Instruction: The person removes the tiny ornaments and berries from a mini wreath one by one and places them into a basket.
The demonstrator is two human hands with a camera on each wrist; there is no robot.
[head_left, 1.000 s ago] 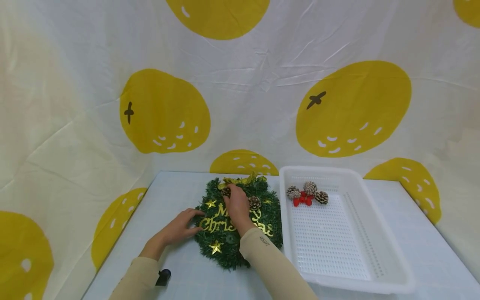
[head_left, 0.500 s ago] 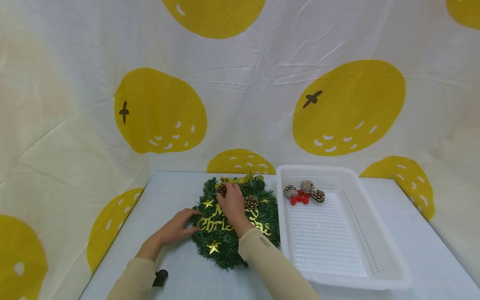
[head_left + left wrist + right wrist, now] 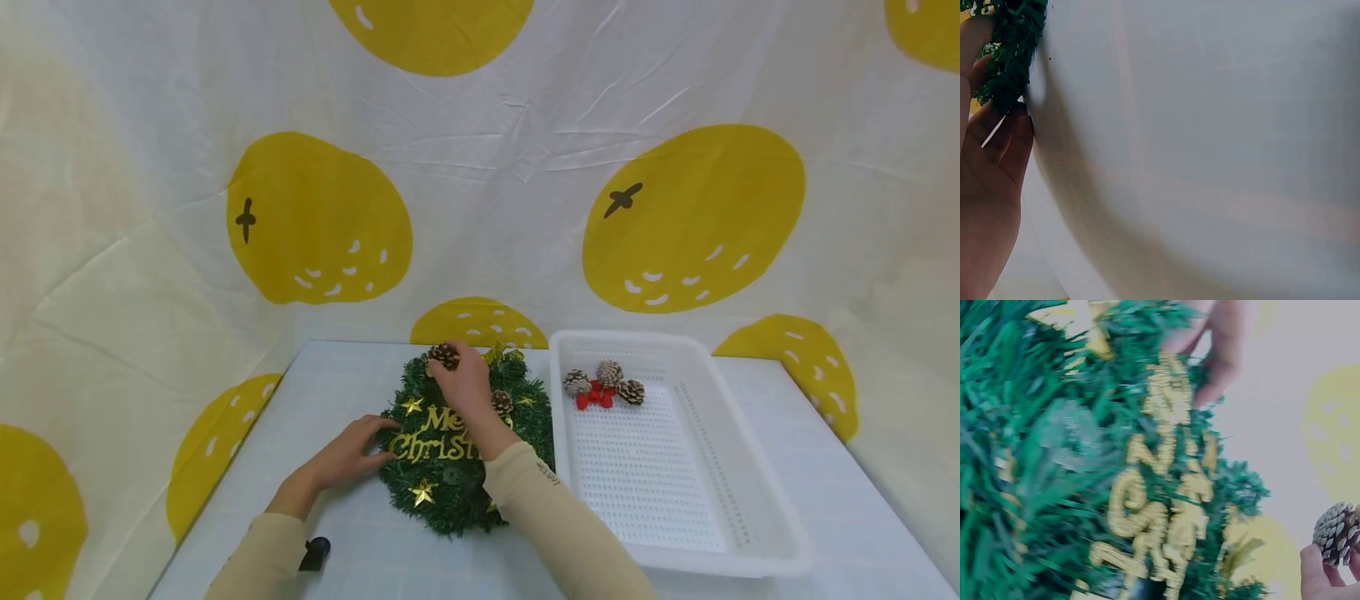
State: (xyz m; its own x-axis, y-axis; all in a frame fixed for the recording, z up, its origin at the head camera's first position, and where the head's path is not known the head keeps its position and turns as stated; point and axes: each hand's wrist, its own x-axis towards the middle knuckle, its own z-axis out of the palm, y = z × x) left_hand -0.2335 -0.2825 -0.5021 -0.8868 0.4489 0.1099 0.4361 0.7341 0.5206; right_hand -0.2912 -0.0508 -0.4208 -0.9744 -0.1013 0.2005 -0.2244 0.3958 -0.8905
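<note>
A green Christmas wreath (image 3: 472,500) with gold "Merry Christmas" lettering (image 3: 435,447) and gold stars lies on the table. At its left edge my left hand (image 3: 345,450) grips the greenery; in the left wrist view the thumb and fingers lie on either side of a green tip (image 3: 1013,59). Over the wreath's far side, my right hand (image 3: 467,383) pinches a brown pine cone (image 3: 442,357) with pale-tipped scales. The right wrist view shows this pine cone (image 3: 1337,536) between thumb and fingers, apart from the greenery. A second pine cone (image 3: 502,404) sits on the wreath, partly behind my right hand.
Right of the wreath stands a white plastic basket (image 3: 757,467) holding several pine cones (image 3: 609,373) and red berries (image 3: 594,395). A gold ribbon bow (image 3: 501,354) tops the wreath. Fruit-print cloth (image 3: 517,225) hangs behind the table (image 3: 375,542).
My right hand has lifted the pine cone up off the wreath, toward the far side. My left hand has stayed at the wreath's left edge.
</note>
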